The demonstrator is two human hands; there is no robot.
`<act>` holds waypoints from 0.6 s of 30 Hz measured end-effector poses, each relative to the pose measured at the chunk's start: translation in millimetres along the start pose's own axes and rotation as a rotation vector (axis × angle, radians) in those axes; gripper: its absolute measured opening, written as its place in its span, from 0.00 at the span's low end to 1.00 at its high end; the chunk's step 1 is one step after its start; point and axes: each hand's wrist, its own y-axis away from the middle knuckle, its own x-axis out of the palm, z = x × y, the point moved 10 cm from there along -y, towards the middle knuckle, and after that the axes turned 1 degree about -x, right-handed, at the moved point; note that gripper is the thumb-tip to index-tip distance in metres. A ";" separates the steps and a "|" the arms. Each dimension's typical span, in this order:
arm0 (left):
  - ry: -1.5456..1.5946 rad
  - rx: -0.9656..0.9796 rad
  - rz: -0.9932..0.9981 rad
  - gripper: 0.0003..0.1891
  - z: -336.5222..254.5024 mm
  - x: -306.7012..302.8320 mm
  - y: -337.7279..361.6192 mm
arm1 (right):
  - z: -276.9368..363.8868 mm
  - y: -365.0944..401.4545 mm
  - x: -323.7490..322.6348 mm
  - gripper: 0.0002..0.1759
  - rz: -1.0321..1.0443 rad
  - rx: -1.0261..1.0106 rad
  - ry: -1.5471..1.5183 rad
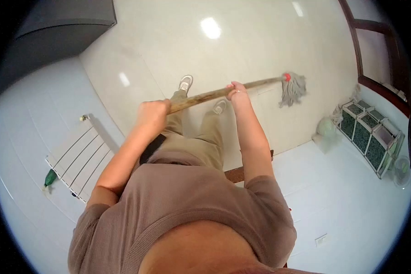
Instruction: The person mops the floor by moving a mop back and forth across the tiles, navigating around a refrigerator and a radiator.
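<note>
A mop with a wooden handle (201, 98) crosses in front of my body, slanting up to the right. My left hand (153, 114) is wrapped round the handle's near end, at the left. Farther along the handle, my right hand (237, 90) is closed round it. Beyond my right hand, the handle ends in a red collar (287, 77) with a grey string mop head (293, 90), which shows against the pale floor.
Glossy floor tiles (169, 45) spread ahead of my shoes (186, 84). A white radiator (80, 157) is on the left wall, below a dark cabinet (59, 36). At the right are a rack (370, 128), a pale bag (326, 128) and a dark red frame (383, 93).
</note>
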 end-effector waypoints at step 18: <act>0.179 -0.717 0.081 0.17 209.2 -76.0 159.0 | -225.6 95.5 265.2 0.09 0.423 0.022 0.495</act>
